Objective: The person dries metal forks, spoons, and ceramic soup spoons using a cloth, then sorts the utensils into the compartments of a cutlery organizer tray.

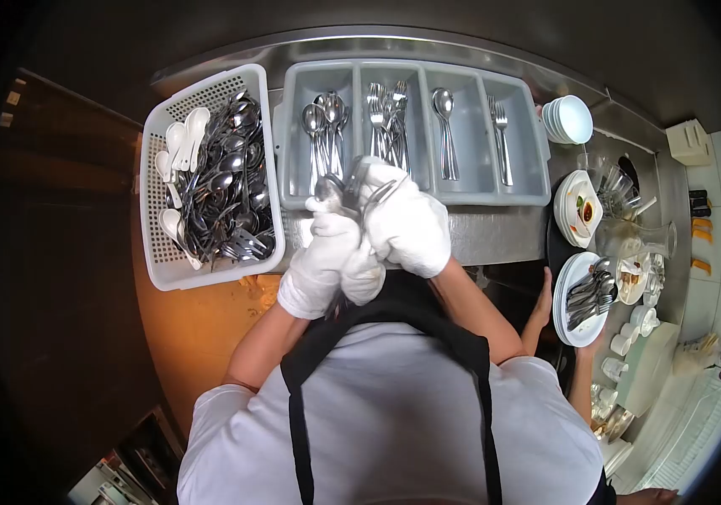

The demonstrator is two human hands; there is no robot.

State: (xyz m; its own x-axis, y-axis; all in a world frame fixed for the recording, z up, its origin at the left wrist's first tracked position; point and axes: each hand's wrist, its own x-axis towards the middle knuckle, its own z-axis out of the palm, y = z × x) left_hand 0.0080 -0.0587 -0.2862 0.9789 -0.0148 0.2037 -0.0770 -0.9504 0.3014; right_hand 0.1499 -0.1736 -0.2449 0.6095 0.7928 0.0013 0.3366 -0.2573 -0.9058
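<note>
Both of my hands wear white gloves and meet in front of the grey cutlery tray [508, 198]. My left hand [320, 263] is closed around a bundle of spoons [328, 190], bowls upward. Close against it, my right hand [411, 225] is closed on more metal cutlery [380, 189]; its exact kind is blurred. White fabric [364, 273] hangs between the hands, and I cannot tell whether it is a cloth or part of a glove. The tray's compartments hold round spoons [314, 126], forks [390, 126], long spoons [444, 126] and smaller forks [501, 139].
Left of the tray, a white perforated basket [148, 198] holds jumbled metal cutlery [230, 168] and white spoons [196, 130]. On the right are stacked bowls [575, 119], dirty plates [566, 210] and glassware [630, 240]. Another person's hand [543, 295] is beside a plate stack [577, 337] bearing cutlery.
</note>
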